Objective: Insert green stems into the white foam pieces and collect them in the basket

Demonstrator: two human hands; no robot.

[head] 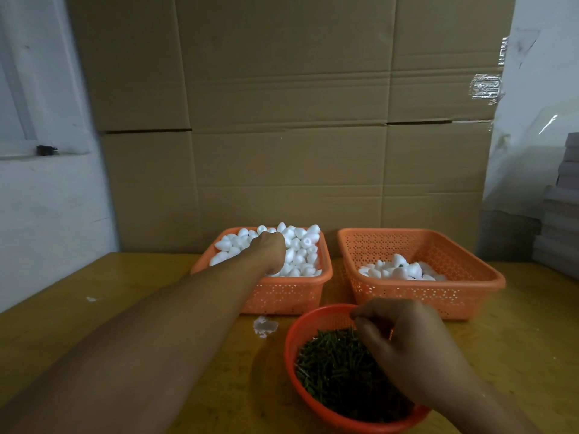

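Head view, left to right. The left hand (270, 249) reaches far forward into the left basket (282, 292), which is heaped with white foam pieces (300, 245); its fingers curl down into the heap, but whether this grip has closed on a piece cannot be told, since the fingertips are buried. Nearer the viewer, the round red basket (293, 364) holds a pile of green stems (338, 368) lying in no common direction. The right hand (404, 343) hovers over that pile, thumb and fingers drawn together as in a pinch; a stem between them cannot be made out. The right basket (470, 296), further back on the desk (103, 311), holds a shallow layer of foam pieces, a dark green spot showing on at least one. Judged from this, the foam lies well ahead and left of the stems, so the two hands must meet between the baskets. The round basket's near rim is cut off by the frame.
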